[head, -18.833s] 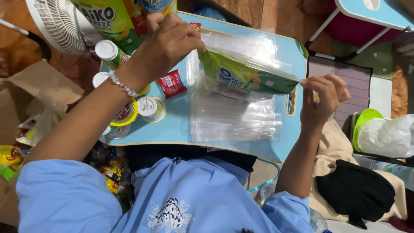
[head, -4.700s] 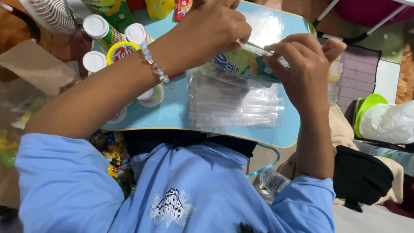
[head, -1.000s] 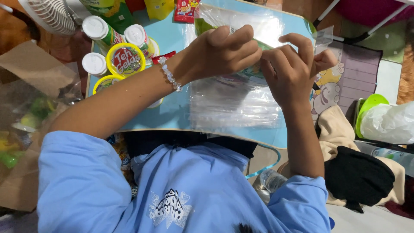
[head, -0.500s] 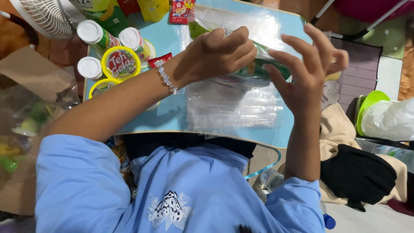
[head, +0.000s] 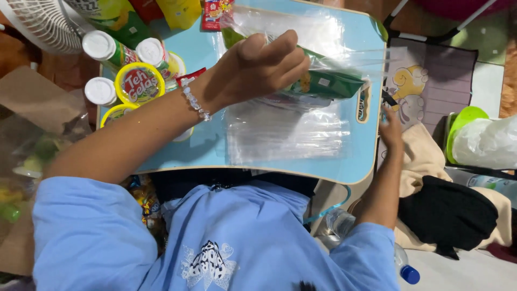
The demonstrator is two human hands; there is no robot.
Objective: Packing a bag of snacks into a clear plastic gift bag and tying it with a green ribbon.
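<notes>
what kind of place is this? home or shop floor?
Most likely a home floor used for packing snacks by hand. A low blue lap table holds a stack of clear plastic bags beside capped drink bottles, with a fan and clothes lying around.

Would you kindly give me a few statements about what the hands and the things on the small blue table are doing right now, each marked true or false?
1. The left hand grips a clear plastic bag with a green snack packet inside it. True.
2. The right hand is pressed flat on the stack of clear bags. False: it is off the table's right edge, over the patterned mat.
3. White-capped bottles stand at the left end of the blue table. True.
4. The stack of clear bags lies on the floor. False: it lies on the table, in front of the person.
5. A white fan sits beyond the table's left corner. True.
</notes>
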